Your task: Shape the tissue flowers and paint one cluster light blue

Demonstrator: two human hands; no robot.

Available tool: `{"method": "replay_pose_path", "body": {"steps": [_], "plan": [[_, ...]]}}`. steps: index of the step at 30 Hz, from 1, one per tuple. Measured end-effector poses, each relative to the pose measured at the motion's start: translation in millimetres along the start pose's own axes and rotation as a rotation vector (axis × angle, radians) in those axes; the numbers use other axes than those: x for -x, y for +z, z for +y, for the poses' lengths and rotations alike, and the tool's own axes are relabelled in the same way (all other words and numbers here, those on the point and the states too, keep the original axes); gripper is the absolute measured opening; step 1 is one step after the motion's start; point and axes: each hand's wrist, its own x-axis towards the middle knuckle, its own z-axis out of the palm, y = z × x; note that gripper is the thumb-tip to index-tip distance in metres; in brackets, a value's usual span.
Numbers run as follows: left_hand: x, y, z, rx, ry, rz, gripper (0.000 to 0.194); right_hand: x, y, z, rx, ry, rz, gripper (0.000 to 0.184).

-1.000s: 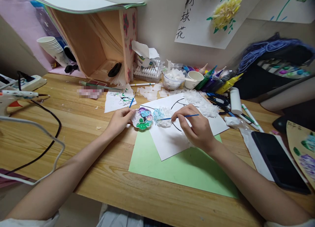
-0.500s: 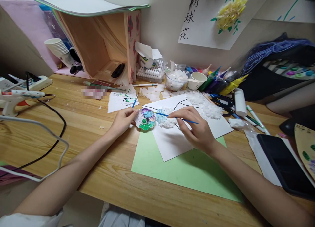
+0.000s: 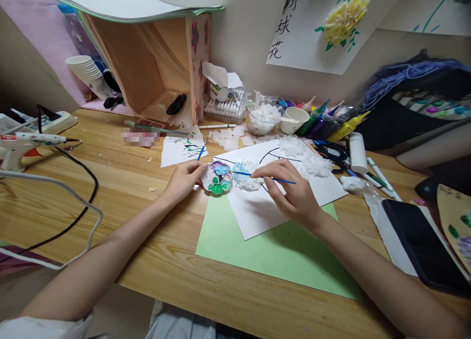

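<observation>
My right hand [image 3: 290, 192] pinches a thin blue paintbrush [image 3: 245, 173] whose tip rests in a flower-shaped paint palette [image 3: 218, 177]. My left hand [image 3: 183, 180] grips the palette's left edge with closed fingers. Both lie over a white sheet [image 3: 265, 206] with black drawn lines and glued tufts of white tissue, one tuft [image 3: 243, 177] tinted blue beside the palette. The white sheet rests on a light green sheet [image 3: 272, 255] on the wooden desk [image 3: 128, 201].
A glue gun [image 3: 22, 145] and cables [image 3: 73, 206] lie at the left. Paint bottles [image 3: 324, 120], a bowl of tissue [image 3: 262, 118], a cup [image 3: 294, 119], scissors [image 3: 329, 150] and markers sit behind. A black phone [image 3: 423, 246] lies right. A wooden box [image 3: 147, 69] stands at the back.
The brush tip moved left from the blue tissue tuft into the palette. The left hand kept hold of the palette.
</observation>
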Motion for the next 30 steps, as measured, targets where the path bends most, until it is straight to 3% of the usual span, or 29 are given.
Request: {"method": "replay_pose_path", "body": {"steps": [7, 18, 30], "plan": [[1, 0.9, 2, 0.023, -0.004, -0.003, 0.035, -4, -11, -3, -0.009, 0.060, 0.192, 0.021], [1, 1.5, 4, 0.033, -0.018, 0.004, 0.036, -2, -6, 0, 0.057, 0.008, 0.090, 0.019], [1, -0.1, 3, 0.002, -0.030, 0.027, 0.037, -2, -5, 0, 0.050, -0.021, 0.073, 0.019]]}}
